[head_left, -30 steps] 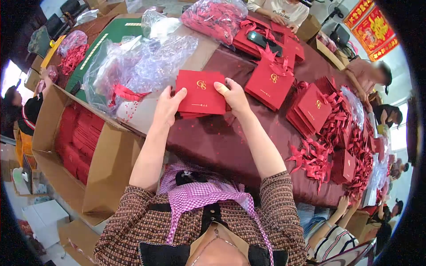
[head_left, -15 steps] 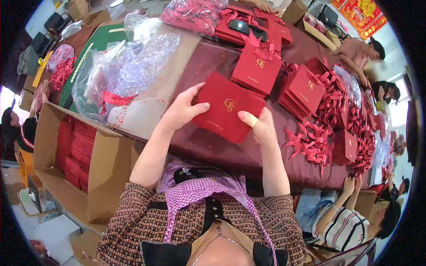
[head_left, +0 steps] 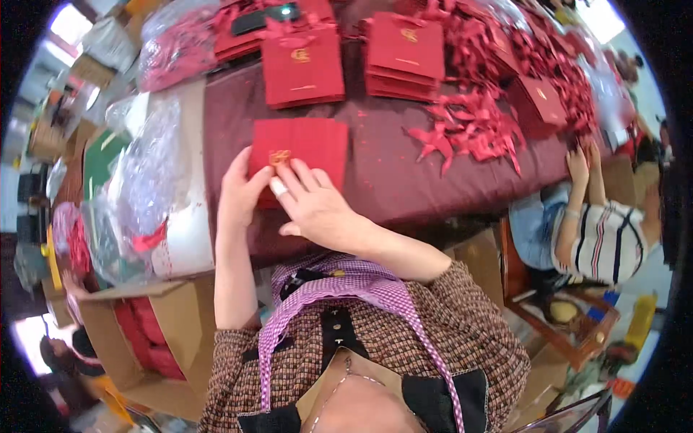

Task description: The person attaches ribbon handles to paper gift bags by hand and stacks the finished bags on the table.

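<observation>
A stack of red paper gift bags (head_left: 312, 137) with a gold emblem lies near the front edge of the cloth-covered table, partly hidden by both hands. My left hand (head_left: 242, 189) grips its left side, thumb over the top face. My right hand (head_left: 321, 213) rests across the front part, fingers stretched out over the emblem; one finger wears a white wrap. Farther back stand a pile of red gift bags with ribbon handles (head_left: 303, 72) and another such pile (head_left: 404, 54).
Loose red ribbons (head_left: 473, 130) lie to the right, beside a red bag stack (head_left: 540, 105). Clear plastic bags (head_left: 148, 177) cover the left side. An open cardboard box (head_left: 191, 325) with red contents stands below left. A person in a striped shirt (head_left: 603, 238) sits at right.
The bag stack has come down from mid-air onto the table. My right hand has moved from its right edge to lie over its front. The view has turned to the right.
</observation>
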The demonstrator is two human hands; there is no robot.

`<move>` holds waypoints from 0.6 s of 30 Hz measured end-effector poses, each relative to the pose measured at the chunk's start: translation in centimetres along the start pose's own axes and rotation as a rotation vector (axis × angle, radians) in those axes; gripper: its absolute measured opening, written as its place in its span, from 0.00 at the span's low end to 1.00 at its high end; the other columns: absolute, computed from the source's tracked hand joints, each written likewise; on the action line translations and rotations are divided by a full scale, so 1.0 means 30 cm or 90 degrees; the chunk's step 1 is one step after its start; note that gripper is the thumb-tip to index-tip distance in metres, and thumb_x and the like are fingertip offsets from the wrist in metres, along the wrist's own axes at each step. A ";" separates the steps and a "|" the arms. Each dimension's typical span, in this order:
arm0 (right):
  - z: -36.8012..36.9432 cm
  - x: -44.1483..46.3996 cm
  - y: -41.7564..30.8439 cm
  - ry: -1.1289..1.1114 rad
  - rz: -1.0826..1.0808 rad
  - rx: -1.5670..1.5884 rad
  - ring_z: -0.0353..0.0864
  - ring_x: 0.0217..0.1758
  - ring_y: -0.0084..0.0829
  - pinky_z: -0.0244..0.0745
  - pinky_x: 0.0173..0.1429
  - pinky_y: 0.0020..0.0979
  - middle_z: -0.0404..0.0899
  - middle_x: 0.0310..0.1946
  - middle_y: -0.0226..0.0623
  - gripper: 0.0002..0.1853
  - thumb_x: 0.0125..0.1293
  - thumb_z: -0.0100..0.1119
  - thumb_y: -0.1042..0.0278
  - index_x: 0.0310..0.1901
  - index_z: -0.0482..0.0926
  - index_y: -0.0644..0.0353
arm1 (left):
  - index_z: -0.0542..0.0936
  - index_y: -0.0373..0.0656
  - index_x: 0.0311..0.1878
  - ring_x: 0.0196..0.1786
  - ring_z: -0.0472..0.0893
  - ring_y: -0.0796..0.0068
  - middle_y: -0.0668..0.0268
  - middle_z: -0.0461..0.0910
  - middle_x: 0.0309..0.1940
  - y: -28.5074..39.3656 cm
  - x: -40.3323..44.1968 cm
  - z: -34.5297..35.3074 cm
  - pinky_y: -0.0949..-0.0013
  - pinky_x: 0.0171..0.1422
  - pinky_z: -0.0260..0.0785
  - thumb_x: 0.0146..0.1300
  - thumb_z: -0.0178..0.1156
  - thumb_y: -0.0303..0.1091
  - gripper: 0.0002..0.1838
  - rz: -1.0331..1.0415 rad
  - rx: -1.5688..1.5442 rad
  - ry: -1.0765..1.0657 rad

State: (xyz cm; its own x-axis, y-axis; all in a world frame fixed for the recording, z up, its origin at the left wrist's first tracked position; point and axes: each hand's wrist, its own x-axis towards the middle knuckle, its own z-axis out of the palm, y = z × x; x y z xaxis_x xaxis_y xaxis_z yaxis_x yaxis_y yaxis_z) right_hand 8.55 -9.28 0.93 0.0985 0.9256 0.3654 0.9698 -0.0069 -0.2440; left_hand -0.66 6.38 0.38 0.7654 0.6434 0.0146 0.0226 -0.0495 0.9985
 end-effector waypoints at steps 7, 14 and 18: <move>-0.121 -0.081 0.213 0.251 0.044 0.055 0.77 0.52 0.40 0.67 0.56 0.43 0.79 0.46 0.36 0.13 0.59 0.63 0.69 0.46 0.79 0.55 | 0.71 0.27 0.60 0.53 0.78 0.71 0.55 0.79 0.52 -0.085 0.057 -0.162 0.68 0.59 0.71 0.62 0.63 0.27 0.25 -0.045 0.195 0.088; -0.195 -0.268 0.547 0.279 0.292 -0.196 0.76 0.51 0.39 0.65 0.56 0.41 0.79 0.43 0.35 0.15 0.59 0.65 0.64 0.48 0.80 0.56 | 0.79 0.34 0.45 0.39 0.76 0.74 0.62 0.78 0.37 -0.074 0.057 -0.130 0.69 0.46 0.71 0.58 0.67 0.30 0.14 0.103 0.449 0.182; -0.144 -0.297 0.606 0.211 0.285 -0.254 0.75 0.48 0.38 0.65 0.56 0.41 0.77 0.38 0.33 0.13 0.57 0.66 0.61 0.42 0.80 0.55 | 0.78 0.34 0.43 0.36 0.75 0.76 0.64 0.78 0.33 0.029 0.045 -0.066 0.71 0.43 0.71 0.58 0.67 0.31 0.14 0.026 0.443 0.186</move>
State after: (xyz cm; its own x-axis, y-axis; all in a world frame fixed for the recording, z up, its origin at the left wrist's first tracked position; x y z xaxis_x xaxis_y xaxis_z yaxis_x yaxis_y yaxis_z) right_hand 26.27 -19.27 -2.88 0.5112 0.6367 0.5774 0.8213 -0.5599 -0.1097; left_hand -0.89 8.73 1.37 0.5752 0.8019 0.1614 0.4726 -0.4869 0.7346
